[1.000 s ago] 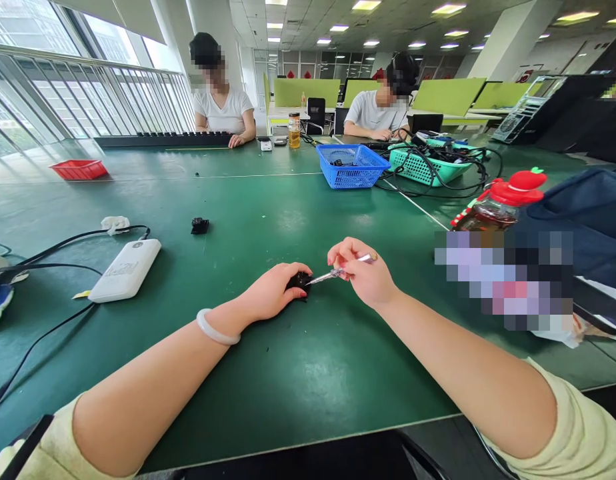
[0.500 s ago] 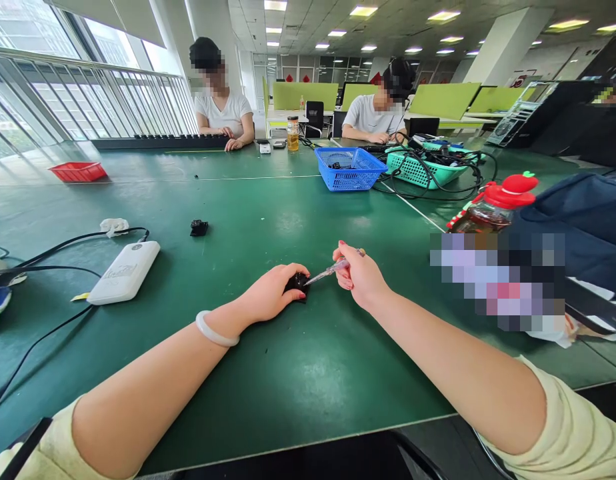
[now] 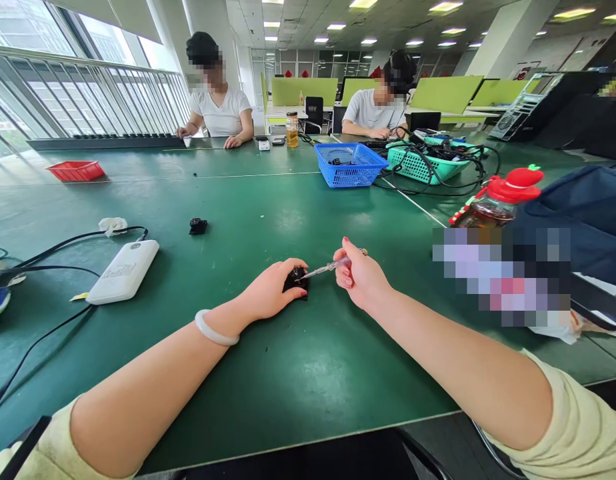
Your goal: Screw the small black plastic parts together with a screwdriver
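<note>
My left hand point(image 3: 272, 291) is closed around a small black plastic part point(image 3: 296, 280), pressing it onto the green table point(image 3: 328, 373). Its exact kind I cannot make out. In my right hand point(image 3: 359, 272) is a thin screwdriver point(image 3: 327, 268) with a clear handle, gripped between thumb and fingers. The metal shaft slants down to the left, and its tip meets the top of the black part. A similar small black part point(image 3: 198, 226) lies apart from my hands, farther off on the left.
A white power bank point(image 3: 124, 272) with black cables lies at left, near a red tray point(image 3: 77, 171). Toward the back stand a blue basket point(image 3: 351, 175) and a green basket point(image 3: 413, 167) heaped with cables. A red-lidded bottle point(image 3: 508, 190) is at right. Two people sit opposite.
The screwdriver tip has shifted slightly left across the black part, while my left hand keeps its hold. Across the table, one person's arm has moved outward, and the long black strip there has slid left.
</note>
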Motion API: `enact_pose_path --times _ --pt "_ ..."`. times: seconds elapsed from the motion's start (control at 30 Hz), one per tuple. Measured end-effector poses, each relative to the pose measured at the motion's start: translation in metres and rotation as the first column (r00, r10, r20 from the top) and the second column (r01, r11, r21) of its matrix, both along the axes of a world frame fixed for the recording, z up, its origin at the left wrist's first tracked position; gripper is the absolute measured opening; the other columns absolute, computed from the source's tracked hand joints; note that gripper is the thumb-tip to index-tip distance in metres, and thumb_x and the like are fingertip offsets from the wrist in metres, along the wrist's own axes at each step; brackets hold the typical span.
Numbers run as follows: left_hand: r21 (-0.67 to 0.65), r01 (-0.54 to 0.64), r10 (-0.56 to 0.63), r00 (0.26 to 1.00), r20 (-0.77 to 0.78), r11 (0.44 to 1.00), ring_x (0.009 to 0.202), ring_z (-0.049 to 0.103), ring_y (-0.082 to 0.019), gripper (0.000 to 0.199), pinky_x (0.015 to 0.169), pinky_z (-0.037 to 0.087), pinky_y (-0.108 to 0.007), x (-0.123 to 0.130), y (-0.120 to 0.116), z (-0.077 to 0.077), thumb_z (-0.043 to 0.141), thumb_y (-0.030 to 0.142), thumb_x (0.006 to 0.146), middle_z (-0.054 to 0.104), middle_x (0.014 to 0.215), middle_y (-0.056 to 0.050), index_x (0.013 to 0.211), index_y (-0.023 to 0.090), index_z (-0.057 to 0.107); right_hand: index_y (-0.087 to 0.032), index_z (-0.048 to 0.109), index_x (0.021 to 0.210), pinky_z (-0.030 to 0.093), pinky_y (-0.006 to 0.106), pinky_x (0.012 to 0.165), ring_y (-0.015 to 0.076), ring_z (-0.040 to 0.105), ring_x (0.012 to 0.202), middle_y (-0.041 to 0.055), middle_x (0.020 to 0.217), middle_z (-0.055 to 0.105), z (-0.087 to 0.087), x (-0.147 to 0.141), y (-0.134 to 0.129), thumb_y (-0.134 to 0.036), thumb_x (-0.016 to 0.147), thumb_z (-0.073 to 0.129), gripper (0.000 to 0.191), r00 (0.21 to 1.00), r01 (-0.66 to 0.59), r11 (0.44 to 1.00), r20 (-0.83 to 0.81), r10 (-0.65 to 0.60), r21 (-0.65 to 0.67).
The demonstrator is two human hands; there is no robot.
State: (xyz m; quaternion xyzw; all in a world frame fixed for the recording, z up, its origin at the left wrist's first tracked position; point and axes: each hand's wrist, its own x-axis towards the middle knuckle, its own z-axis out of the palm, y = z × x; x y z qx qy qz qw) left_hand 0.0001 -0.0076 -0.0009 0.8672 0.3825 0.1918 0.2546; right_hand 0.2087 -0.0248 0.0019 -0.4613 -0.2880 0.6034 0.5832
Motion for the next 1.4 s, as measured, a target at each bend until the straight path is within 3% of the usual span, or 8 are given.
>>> enact_pose_path --times 0.3,0.5,0.7,0.83,1.07,1.4 --pt "0.051 -0.030 0.027 0.999 0.042 0.998 0.127 0.052 -0.028 0.062 0.110 0.043 -0.045 0.000 -0.001 -0.003 0.065 0.036 0.085 0.047 0.144 -0.010 0.142 0.025 0.042 -0.020 0.052 0.063 0.021 0.021 0.034 0.0041 0.029 0.033 -0.0082 0.039 0.035 0.005 -0.001 -0.002 -0.063 0.082 0.064 0.049 0.991 0.128 0.990 0.019 -0.129 0.056" --pt "0.016 -0.038 0.037 0.999 0.036 0.999 0.132 0.047 -0.028 0.071 0.112 0.041 -0.045 -0.001 0.000 -0.005 0.063 0.040 0.086 0.044 0.148 -0.011 0.148 0.024 0.035 -0.019 0.052 0.063 0.022 0.020 0.034 0.0042 0.028 0.033 -0.0083 0.039 0.034 0.007 0.001 0.000 -0.060 0.084 0.062 0.047 0.977 0.213 0.976 0.027 -0.214 0.036" --pt "0.018 -0.041 0.040 0.998 0.038 0.999 0.132 0.048 -0.028 0.072 0.113 0.041 -0.046 -0.002 0.000 -0.006 0.063 0.041 0.085 0.044 0.148 -0.011 0.149 0.025 0.034 -0.019 0.056 0.065 0.024 0.019 0.035 0.0046 0.031 0.036 -0.0075 0.042 0.038 0.006 0.001 0.000 -0.053 0.083 0.067 0.040 0.977 0.201 0.979 0.059 -0.202 0.026" --pt "0.029 -0.043 0.042 0.999 0.028 0.999 0.132 0.048 -0.030 0.074 0.113 0.041 -0.047 -0.002 0.001 -0.007 0.063 0.042 0.085 0.045 0.147 -0.011 0.151 0.025 0.032 -0.019 0.055 0.061 0.024 0.020 0.036 0.0051 0.030 0.036 -0.0080 0.041 0.035 0.009 0.001 -0.003 -0.058 0.081 0.066 0.045 0.959 0.257 0.958 0.095 -0.269 0.124" --pt "0.040 -0.040 0.039 0.999 0.012 0.998 0.129 0.051 -0.029 0.075 0.111 0.042 -0.045 -0.002 0.002 -0.008 0.063 0.042 0.085 0.048 0.144 -0.011 0.151 0.024 0.032 -0.019 0.053 0.055 0.022 0.023 0.039 0.0064 0.030 0.037 -0.0068 0.041 0.032 0.007 -0.002 -0.009 -0.065 0.086 0.056 0.055 0.943 0.078 0.929 0.277 -0.187 0.362" --pt "0.036 -0.037 0.036 0.999 0.028 0.999 0.129 0.052 -0.029 0.068 0.110 0.044 -0.047 -0.001 0.002 -0.008 0.065 0.038 0.084 0.051 0.144 -0.012 0.146 0.022 0.040 -0.019 0.056 0.057 0.024 0.024 0.040 0.0078 0.031 0.040 -0.0058 0.043 0.035 0.002 -0.003 -0.007 -0.066 0.087 0.053 0.056 0.885 0.081 0.934 0.406 -0.228 0.349"
